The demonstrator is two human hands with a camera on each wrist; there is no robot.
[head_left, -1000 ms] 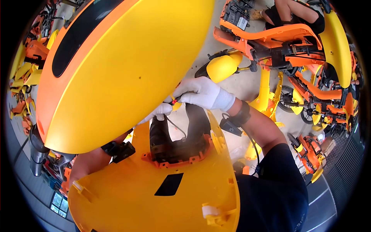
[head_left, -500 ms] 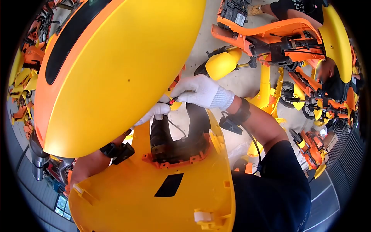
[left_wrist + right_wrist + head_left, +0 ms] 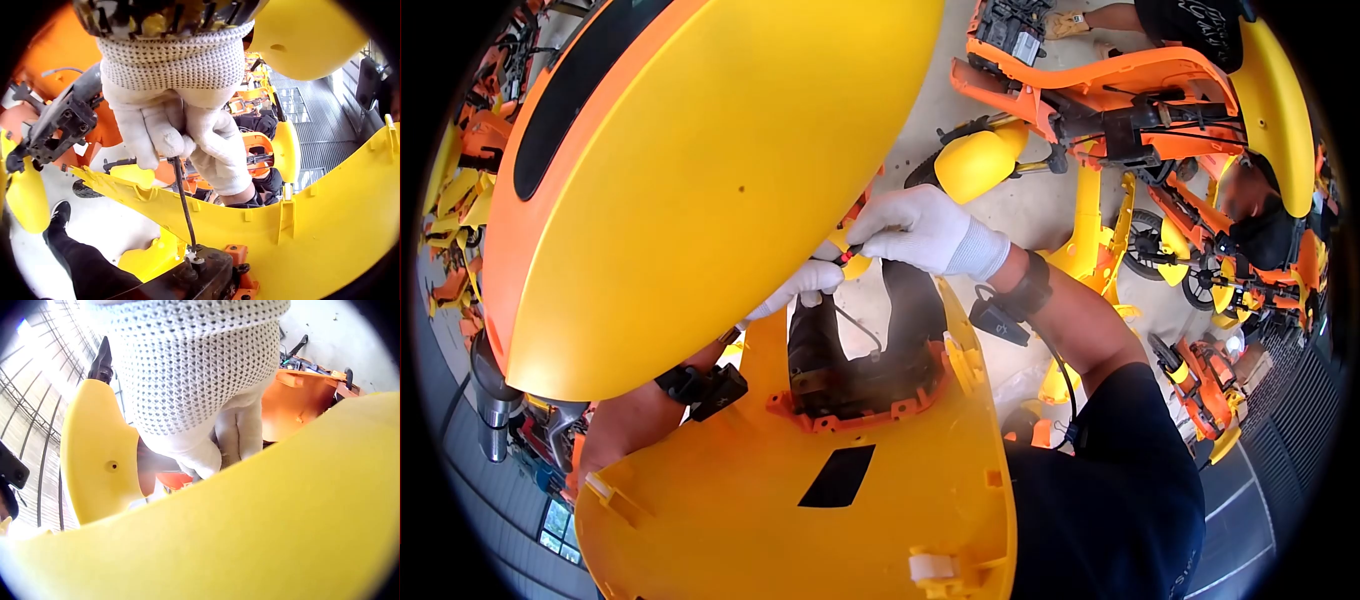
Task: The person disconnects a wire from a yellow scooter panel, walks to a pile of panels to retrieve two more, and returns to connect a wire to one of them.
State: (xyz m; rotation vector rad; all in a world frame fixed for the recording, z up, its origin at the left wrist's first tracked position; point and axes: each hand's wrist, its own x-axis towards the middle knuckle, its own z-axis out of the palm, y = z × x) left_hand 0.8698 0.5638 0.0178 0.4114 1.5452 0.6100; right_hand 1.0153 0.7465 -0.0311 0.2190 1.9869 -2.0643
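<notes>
In the head view both white-gloved hands meet past the edge of a large yellow body cover [image 3: 730,190]. The right hand [image 3: 930,232] pinches the upper end of a small black-and-red cable connector [image 3: 845,258] between thumb and fingers. At its other end, the left hand [image 3: 805,283], partly behind the cover, grips it with bent fingers. From the left hand a black cable [image 3: 185,209] runs down to a black part [image 3: 209,272] in the left wrist view. A second yellow panel [image 3: 770,540] lies below the hands. In the right wrist view, yellow plastic hides the right fingertips.
Partly built orange and yellow bikes [image 3: 1120,120] stand on the right, with another person [image 3: 1190,30] beside them. More yellow and orange parts [image 3: 465,200] crowd the left. An orange bracket [image 3: 830,424] edges the lower panel's opening.
Both hands stay together at the connector, with slight finger movement. The large cover has shifted left in the head view. Behind on the right, the other person has changed posture.
</notes>
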